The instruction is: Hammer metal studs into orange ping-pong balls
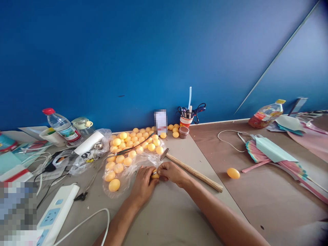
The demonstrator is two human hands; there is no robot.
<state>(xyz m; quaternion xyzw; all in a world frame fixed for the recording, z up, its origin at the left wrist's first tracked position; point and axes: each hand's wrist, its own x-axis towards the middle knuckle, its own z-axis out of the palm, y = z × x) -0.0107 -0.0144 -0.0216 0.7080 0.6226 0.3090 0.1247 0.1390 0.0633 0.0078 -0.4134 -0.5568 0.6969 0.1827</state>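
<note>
My left hand and my right hand meet at the middle of the table, fingers pinched together around a small orange ball with something metallic on it. Just beyond them lies a clear plastic bag spilling several orange ping-pong balls. A hammer with a wooden handle lies right behind my right hand, its metal head near my fingers.
One loose orange ball lies to the right. A white power strip and cables sit at the left, with a water bottle. A paper cup of scissors stands at the blue wall. Folded paper fans lie right.
</note>
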